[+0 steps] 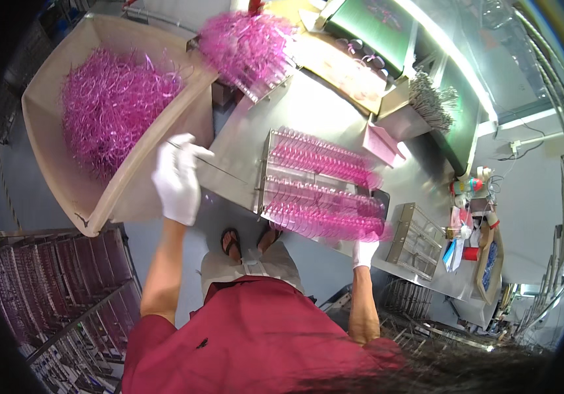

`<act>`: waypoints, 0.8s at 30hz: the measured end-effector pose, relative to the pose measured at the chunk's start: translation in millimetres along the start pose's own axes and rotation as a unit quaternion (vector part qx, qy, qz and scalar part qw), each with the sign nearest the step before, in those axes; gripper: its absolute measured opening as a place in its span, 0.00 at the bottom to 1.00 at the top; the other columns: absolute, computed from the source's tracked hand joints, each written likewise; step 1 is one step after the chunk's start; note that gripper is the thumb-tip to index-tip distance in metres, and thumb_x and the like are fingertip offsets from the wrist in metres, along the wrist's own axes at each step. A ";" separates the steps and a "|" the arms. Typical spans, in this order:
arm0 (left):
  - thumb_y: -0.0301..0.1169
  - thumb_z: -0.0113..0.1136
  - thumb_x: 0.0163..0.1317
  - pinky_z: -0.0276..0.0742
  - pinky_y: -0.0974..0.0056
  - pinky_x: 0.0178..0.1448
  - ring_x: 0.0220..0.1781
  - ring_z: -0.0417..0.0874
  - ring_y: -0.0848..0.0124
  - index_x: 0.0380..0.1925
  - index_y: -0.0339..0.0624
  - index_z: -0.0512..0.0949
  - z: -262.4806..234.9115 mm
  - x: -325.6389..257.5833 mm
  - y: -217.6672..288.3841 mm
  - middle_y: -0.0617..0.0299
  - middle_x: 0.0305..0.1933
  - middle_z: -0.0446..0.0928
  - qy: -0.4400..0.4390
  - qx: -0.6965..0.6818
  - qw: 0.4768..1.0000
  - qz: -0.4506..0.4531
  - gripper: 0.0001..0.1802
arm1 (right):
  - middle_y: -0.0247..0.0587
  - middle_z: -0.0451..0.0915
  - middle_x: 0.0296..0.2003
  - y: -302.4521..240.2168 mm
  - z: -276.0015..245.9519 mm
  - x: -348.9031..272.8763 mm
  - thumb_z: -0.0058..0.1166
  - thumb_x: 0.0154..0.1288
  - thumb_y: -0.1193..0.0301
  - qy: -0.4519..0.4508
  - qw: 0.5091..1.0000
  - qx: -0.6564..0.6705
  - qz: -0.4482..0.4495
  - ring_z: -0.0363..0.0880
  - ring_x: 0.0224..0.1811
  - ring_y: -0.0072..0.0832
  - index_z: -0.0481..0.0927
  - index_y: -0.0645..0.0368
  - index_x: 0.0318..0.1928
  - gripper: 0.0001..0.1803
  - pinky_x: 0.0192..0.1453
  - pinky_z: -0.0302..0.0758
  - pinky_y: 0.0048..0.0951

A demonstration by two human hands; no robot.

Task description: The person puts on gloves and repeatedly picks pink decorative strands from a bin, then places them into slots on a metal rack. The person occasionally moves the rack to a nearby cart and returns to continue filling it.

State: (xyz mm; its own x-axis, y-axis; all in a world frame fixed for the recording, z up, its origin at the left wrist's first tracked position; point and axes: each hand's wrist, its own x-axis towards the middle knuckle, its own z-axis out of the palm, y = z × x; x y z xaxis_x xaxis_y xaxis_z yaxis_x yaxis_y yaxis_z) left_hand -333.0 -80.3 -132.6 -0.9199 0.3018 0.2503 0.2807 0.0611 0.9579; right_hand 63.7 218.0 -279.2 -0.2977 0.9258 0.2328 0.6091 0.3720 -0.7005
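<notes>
Loading step, judged: left hand, gloved, pinches a thin rod beside the bin of loose pink frames up-left of it; right hand grips the filled rack; next needs a frame seated in a slot.

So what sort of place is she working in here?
Most likely a small factory workbench: a big bin heaped with pink plastic parts, a metal rack loaded with rows of them, and gloved hands.
</notes>
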 end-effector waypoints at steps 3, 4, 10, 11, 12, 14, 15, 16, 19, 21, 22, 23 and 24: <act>0.36 0.49 0.86 0.92 0.56 0.46 0.38 0.90 0.63 0.61 0.39 0.72 -32.6 20.3 -1.1 0.58 0.38 0.82 0.074 -0.172 0.974 -0.130 0.14 | 0.43 0.89 0.35 -29.4 -5.0 -0.2 0.64 0.73 0.72 0.009 0.997 0.073 0.037 0.85 0.38 0.34 0.86 0.66 0.41 0.08 0.48 0.80 0.42; 0.37 0.49 0.86 0.92 0.55 0.44 0.36 0.89 0.63 0.60 0.41 0.72 -40.6 27.9 0.0 0.58 0.37 0.82 0.079 -0.183 0.967 -0.158 0.14 | 0.42 0.91 0.39 -32.4 -2.6 6.9 0.64 0.74 0.72 0.010 0.996 0.085 0.028 0.87 0.42 0.32 0.87 0.66 0.43 0.08 0.52 0.82 0.40; 0.40 0.52 0.84 0.92 0.51 0.37 0.32 0.90 0.58 0.57 0.44 0.71 -35.0 50.0 -8.9 0.55 0.36 0.81 0.047 -0.237 0.954 -0.176 0.13 | 0.41 0.91 0.46 -7.7 0.3 26.9 0.61 0.76 0.70 -0.024 0.998 0.063 0.004 0.88 0.49 0.34 0.87 0.63 0.54 0.12 0.56 0.82 0.38; 0.40 0.53 0.84 0.92 0.51 0.36 0.32 0.90 0.58 0.56 0.45 0.71 -31.1 56.7 -8.7 0.55 0.36 0.82 0.041 -0.239 0.955 -0.169 0.12 | 0.41 0.91 0.47 -5.1 3.1 33.2 0.61 0.76 0.70 -0.036 0.996 0.085 0.018 0.88 0.49 0.34 0.87 0.63 0.55 0.13 0.57 0.81 0.38; 0.42 0.55 0.83 0.91 0.51 0.39 0.34 0.90 0.59 0.55 0.47 0.73 -28.7 62.0 -10.9 0.58 0.37 0.82 0.025 -0.246 0.955 -0.164 0.13 | 0.40 0.91 0.47 -4.4 0.6 38.1 0.61 0.76 0.70 -0.047 0.993 0.106 0.035 0.88 0.49 0.33 0.87 0.62 0.55 0.13 0.57 0.81 0.38; 0.42 0.55 0.83 0.92 0.51 0.39 0.34 0.90 0.58 0.54 0.47 0.72 -27.8 68.3 -13.7 0.59 0.36 0.81 0.019 -0.247 0.955 -0.165 0.12 | 0.39 0.91 0.47 -3.7 -0.5 43.9 0.61 0.76 0.71 -0.057 0.988 0.134 0.057 0.86 0.47 0.30 0.87 0.62 0.55 0.12 0.55 0.80 0.35; 0.42 0.55 0.83 0.92 0.51 0.39 0.34 0.90 0.58 0.54 0.47 0.72 -26.8 71.6 -16.1 0.58 0.37 0.81 0.017 -0.250 0.953 -0.172 0.12 | 0.37 0.90 0.45 -13.6 -0.9 48.7 0.61 0.76 0.73 -0.055 0.987 0.141 0.060 0.85 0.45 0.26 0.87 0.62 0.54 0.11 0.52 0.80 0.33; 0.41 0.55 0.83 0.92 0.50 0.39 0.35 0.90 0.58 0.53 0.47 0.72 -26.2 74.2 -18.9 0.58 0.37 0.81 0.015 -0.253 0.951 -0.179 0.12 | 0.35 0.89 0.44 -20.0 -0.8 52.7 0.61 0.75 0.74 -0.052 0.986 0.148 0.063 0.84 0.43 0.23 0.87 0.62 0.53 0.10 0.49 0.79 0.30; 0.41 0.55 0.83 0.93 0.49 0.40 0.35 0.91 0.57 0.53 0.47 0.72 -19.8 76.3 -26.2 0.58 0.37 0.81 -0.003 -0.265 0.940 -0.214 0.11 | 0.32 0.89 0.39 -15.4 -3.9 61.5 0.62 0.75 0.73 -0.049 0.989 0.113 0.078 0.82 0.39 0.22 0.89 0.62 0.48 0.08 0.45 0.77 0.29; 0.41 0.56 0.83 0.94 0.48 0.42 0.37 0.91 0.57 0.52 0.48 0.72 -18.1 76.5 -34.1 0.57 0.39 0.81 -0.018 -0.268 0.933 -0.241 0.11 | 0.35 0.90 0.41 -18.8 -6.4 65.0 0.63 0.74 0.72 -0.052 0.991 0.098 0.077 0.83 0.41 0.25 0.89 0.63 0.49 0.09 0.49 0.78 0.32; 0.40 0.56 0.82 0.94 0.48 0.43 0.38 0.91 0.57 0.51 0.48 0.72 -19.9 74.8 -39.9 0.57 0.38 0.81 -0.016 -0.278 0.928 -0.248 0.10 | 0.37 0.91 0.43 -27.1 -10.6 67.6 0.64 0.74 0.71 -0.062 0.992 0.082 0.072 0.85 0.44 0.28 0.89 0.63 0.50 0.10 0.53 0.79 0.34; 0.40 0.56 0.82 0.94 0.47 0.44 0.38 0.91 0.56 0.50 0.49 0.72 -22.6 73.0 -45.8 0.57 0.38 0.81 -0.015 -0.288 0.923 -0.254 0.09 | 0.40 0.92 0.45 -35.6 -13.7 70.3 0.65 0.74 0.71 -0.072 0.993 0.066 0.066 0.87 0.47 0.30 0.89 0.64 0.51 0.12 0.56 0.80 0.36; 0.39 0.57 0.82 0.94 0.47 0.45 0.39 0.91 0.56 0.50 0.49 0.73 -24.4 69.6 -52.3 0.57 0.38 0.82 -0.013 -0.299 0.918 -0.262 0.08 | 0.40 0.92 0.44 -42.4 -16.3 72.9 0.65 0.74 0.71 -0.074 0.993 0.053 0.074 0.86 0.46 0.29 0.90 0.64 0.51 0.11 0.55 0.80 0.36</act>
State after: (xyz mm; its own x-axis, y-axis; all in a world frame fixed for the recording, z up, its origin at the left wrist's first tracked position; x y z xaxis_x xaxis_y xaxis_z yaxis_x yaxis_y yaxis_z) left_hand -418.3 -85.7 -161.8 -0.8769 0.4029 -0.2620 -0.4050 -0.3260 0.8542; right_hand 28.2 270.7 -221.5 -0.3201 0.9471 0.0255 0.5766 0.2160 -0.7880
